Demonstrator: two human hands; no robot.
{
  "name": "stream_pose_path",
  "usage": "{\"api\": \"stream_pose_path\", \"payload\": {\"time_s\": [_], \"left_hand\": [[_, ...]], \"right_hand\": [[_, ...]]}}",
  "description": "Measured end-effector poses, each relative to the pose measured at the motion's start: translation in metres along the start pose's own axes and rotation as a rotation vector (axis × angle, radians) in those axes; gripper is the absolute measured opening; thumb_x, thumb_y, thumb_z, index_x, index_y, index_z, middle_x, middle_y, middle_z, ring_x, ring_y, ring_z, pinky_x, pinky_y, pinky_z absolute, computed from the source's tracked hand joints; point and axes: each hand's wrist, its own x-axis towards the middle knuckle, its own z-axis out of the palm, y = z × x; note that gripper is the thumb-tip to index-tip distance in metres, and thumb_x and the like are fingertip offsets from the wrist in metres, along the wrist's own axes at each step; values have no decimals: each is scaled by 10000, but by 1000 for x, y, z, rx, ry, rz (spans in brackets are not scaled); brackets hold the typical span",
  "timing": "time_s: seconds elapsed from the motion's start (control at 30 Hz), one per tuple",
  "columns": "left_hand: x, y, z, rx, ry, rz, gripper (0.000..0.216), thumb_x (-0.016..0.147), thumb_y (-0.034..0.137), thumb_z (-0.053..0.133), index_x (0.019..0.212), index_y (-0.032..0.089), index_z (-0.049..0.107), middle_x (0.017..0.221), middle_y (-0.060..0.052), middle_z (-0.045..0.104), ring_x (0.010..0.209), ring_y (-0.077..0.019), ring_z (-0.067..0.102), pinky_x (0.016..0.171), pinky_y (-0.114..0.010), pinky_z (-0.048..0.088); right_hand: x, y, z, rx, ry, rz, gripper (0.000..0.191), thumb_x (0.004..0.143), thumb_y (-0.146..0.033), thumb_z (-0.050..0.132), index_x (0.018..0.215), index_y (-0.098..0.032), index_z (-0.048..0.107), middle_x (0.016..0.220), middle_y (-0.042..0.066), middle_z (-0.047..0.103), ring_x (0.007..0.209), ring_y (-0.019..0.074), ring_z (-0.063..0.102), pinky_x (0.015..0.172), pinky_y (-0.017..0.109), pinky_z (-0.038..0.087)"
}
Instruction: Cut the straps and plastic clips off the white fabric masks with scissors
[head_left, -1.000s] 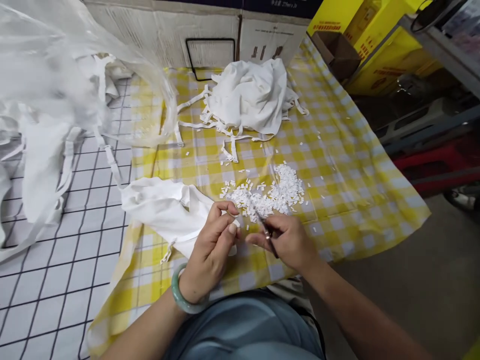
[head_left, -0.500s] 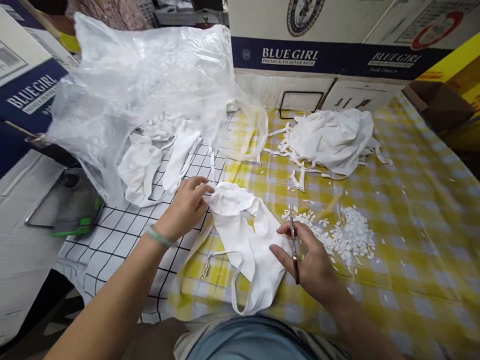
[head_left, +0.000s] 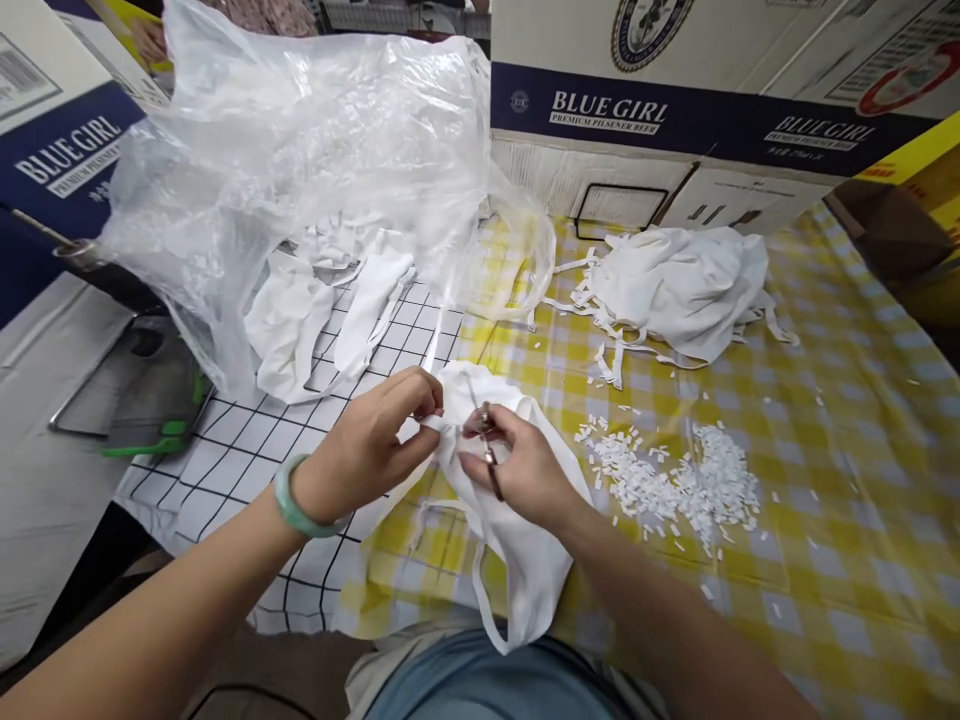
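Note:
A white cloth piece with straps (head_left: 525,545) lies on the yellow checked tablecloth (head_left: 840,520) in front of me. My left hand (head_left: 367,445), with a green bangle at the wrist, pinches the cloth's upper edge. My right hand (head_left: 517,465) is closed round small scissors (head_left: 487,455), whose tips sit right at that pinched edge. To the right lies a heap of small white cut bits (head_left: 675,480).
A clear plastic bag (head_left: 300,170) with white cloth pieces lies at the back left on a black-gridded white cloth (head_left: 240,450). Another white cloth pile (head_left: 682,285) sits at the back right. Cardboard boxes (head_left: 675,110) line the far side. A green-edged clipboard (head_left: 142,400) lies at left.
My view swung left and up. My left hand went out to the white cloth and drew its edge in. My right hand brought the scissors from the pile of bits over to that edge.

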Motion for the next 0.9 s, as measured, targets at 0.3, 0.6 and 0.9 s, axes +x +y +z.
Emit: {"api": "stream_pose_path", "payload": {"time_s": [0.3, 0.6, 0.9], "left_hand": [[-48, 26, -15, 197, 147, -49, 202, 847, 29, 512, 866, 202, 409, 828, -30, 569, 731, -131, 568, 621, -224, 454], [-43, 30, -12, -370, -543, -486, 207, 933, 361, 485, 931, 179, 583, 763, -34, 626, 700, -177, 601, 654, -283, 468], [-39, 48, 13, -649, -95, -487, 170, 902, 305, 558, 867, 164, 646, 780, -45, 586, 709, -149, 546, 668, -271, 447]], "right_hand": [[-12, -19, 31, 227, -124, -141, 206, 750, -270, 722, 916, -205, 620, 946, 27, 680, 844, 173, 625, 790, 304, 488], [-19, -19, 12, -241, 277, -637, 213, 729, -37, 587, 835, -218, 548, 831, 15, 601, 820, 186, 587, 766, 332, 474], [-28, 2, -15, -227, 290, -561, 287, 715, 17, 564, 880, -218, 545, 874, 8, 595, 838, 170, 597, 785, 320, 477]]}}
